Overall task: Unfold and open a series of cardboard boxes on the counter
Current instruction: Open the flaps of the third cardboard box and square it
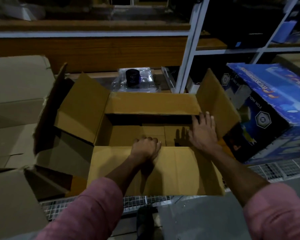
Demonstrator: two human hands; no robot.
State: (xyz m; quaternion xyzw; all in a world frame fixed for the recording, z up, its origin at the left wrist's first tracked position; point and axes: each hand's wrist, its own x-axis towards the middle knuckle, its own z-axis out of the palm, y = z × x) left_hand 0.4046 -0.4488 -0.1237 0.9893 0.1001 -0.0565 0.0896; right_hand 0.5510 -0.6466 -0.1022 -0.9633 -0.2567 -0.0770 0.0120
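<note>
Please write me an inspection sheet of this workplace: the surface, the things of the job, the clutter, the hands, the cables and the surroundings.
Surface: wire mesh counter, mostly covered by boxes.
Job's things: open cardboard box, four flaps spread outward; inside looks empty, far part in shadow.
Clutter: blue printed carton tilted at right; plain cartons at left; dark cylindrical object on clear plastic wrap behind the box.
Hands: left hand curled over the near wall's edge; right hand spread flat at the right inner corner.
Cables: nothing seen.
Surroundings: white-framed shelving with wooden boards; dim light.
</note>
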